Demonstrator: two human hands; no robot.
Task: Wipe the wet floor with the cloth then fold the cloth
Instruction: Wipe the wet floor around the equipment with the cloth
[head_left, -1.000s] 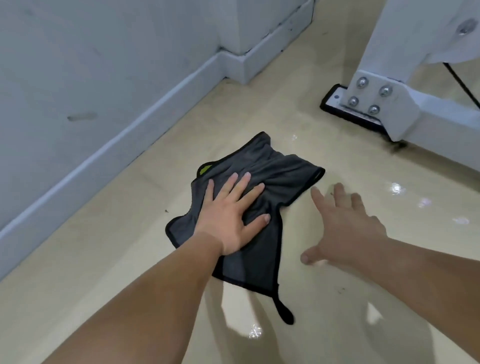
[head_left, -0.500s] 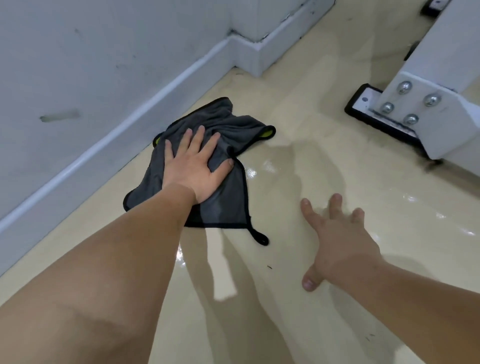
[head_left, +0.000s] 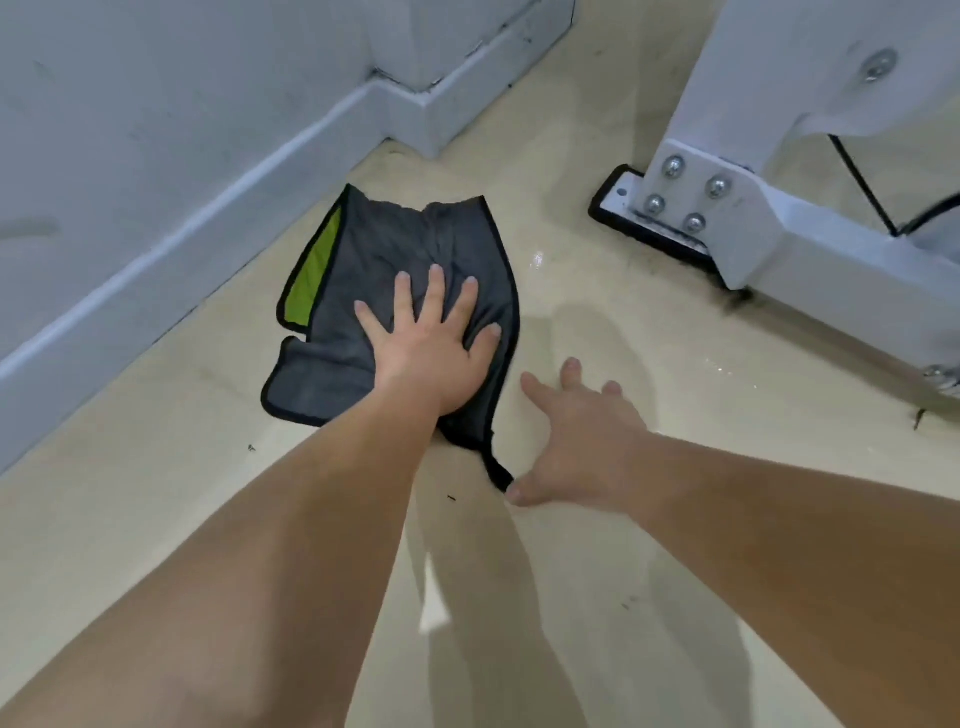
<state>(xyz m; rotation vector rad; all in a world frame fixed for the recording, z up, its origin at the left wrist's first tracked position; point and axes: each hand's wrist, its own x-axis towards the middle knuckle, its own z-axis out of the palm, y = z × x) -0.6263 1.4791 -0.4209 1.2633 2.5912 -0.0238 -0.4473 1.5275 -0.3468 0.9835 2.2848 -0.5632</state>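
The 5 fingers (head_left: 435, 291) of the left hand (head_left: 431, 353) lay spread, pressing flat on the grey cloth (head_left: 384, 249). The right hand (head_left: 587, 441) was splayed over the glossy floor (head_left: 623, 332) just beside it, thumb at the black loop (head_left: 500, 474). The cloth lay near the skirting (head_left: 156, 254), with a green edge showing.

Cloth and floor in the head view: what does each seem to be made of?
Cloth: seemingly soft microfibre or terry, matte dark grey with a lime-green underside and black stitched edging; it wrinkles under the left hand. Floor: hard, glossy beige, perhaps polished tile or vinyl; it shows soft reflections and bright wet glints. No joints show, so which stays open.
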